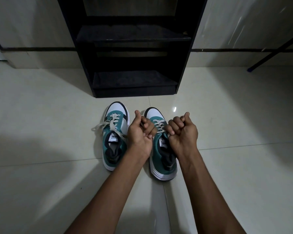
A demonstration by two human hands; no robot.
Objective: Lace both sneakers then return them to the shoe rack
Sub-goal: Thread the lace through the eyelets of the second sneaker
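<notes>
Two teal, white and black sneakers stand side by side on the floor, toes pointing at the rack. The left sneaker [114, 137] has white laces threaded through it, with loose ends trailing off to its left. Over the right sneaker [161, 149] both my hands are closed in fists. My left hand [139, 134] grips one end of that shoe's lace [159, 125] and my right hand [183, 132] grips the other end, the lace stretched taut between them across the tongue. The black shoe rack [134, 65] stands right behind the shoes.
The rack has a low shelf [134, 80] and a higher shelf [132, 33], both bare. Pale glossy floor tiles [41, 115] spread to both sides. A dark slanted bar [274, 53] leans at the far right by the wall.
</notes>
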